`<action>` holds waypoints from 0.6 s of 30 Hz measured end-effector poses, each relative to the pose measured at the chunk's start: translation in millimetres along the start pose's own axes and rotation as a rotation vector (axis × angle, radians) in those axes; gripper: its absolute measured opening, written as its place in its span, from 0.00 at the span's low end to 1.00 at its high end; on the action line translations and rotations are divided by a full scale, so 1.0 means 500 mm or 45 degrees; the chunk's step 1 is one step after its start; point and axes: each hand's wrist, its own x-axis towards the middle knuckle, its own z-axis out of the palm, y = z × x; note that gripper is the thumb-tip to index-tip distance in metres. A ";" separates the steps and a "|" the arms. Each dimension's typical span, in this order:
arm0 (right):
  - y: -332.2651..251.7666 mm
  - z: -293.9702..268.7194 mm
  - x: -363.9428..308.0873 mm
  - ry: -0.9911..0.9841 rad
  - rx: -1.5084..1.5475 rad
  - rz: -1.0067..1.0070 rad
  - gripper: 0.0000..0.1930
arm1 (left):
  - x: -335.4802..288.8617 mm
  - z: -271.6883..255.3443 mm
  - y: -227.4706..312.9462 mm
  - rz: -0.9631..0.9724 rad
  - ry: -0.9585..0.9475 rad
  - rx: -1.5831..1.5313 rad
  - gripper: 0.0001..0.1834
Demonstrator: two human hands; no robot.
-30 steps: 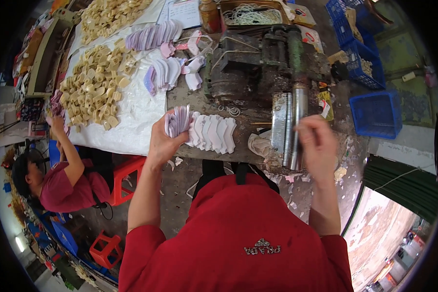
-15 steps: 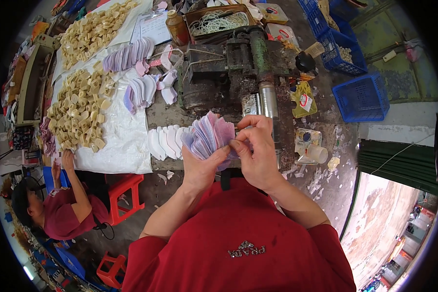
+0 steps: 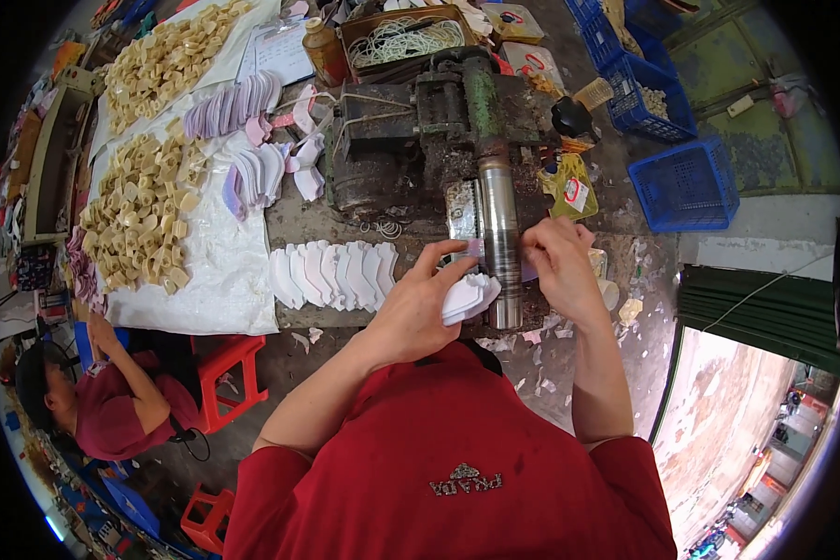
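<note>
A stack of white and lilac cut pieces [image 3: 471,297], fabric-like and curved, sits in my left hand [image 3: 418,303]. That hand is closed round the stack, its thumb and forefinger stretched to a small pinkish piece [image 3: 474,248] at the left side of a shiny steel roller [image 3: 500,243]. The roller belongs to a dark, greasy iron machine [image 3: 378,154]. Just right of the roller, my right hand [image 3: 562,266] is closed in a pinch at a lilac piece [image 3: 529,271], mostly hidden by the fingers.
A row of white cut pieces [image 3: 334,275] lies left of my hands. Beyond are piles of beige pieces [image 3: 140,210] on white sheeting [image 3: 229,299]. A person [image 3: 121,401] sits at the left by a red stool [image 3: 236,383]. A blue crate [image 3: 686,187] stands at the right.
Both hands held the fanned stack together; now they are apart on either side of the roller. The stack stays in my left hand, tipped over. My right hand has moved rightward.
</note>
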 end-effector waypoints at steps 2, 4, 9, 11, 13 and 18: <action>-0.001 -0.006 0.001 0.129 0.068 0.047 0.02 | -0.002 -0.004 -0.006 -0.002 0.049 -0.034 0.34; -0.025 -0.020 -0.003 0.233 0.362 0.208 0.03 | -0.016 -0.013 -0.016 -0.046 0.138 -0.095 0.30; -0.214 -0.086 -0.010 -0.303 1.453 -0.393 0.14 | -0.090 -0.102 -0.115 -0.192 0.442 -0.048 0.26; -0.310 -0.058 -0.022 -0.097 2.140 -0.677 0.21 | -0.131 -0.147 -0.206 -0.330 0.620 0.154 0.26; -0.375 -0.106 -0.070 -0.395 2.559 -0.151 0.23 | -0.196 -0.195 -0.297 -0.314 0.759 0.497 0.28; -0.384 -0.118 -0.022 -0.698 2.812 -0.413 0.25 | -0.292 -0.194 -0.439 -0.429 0.433 1.023 0.31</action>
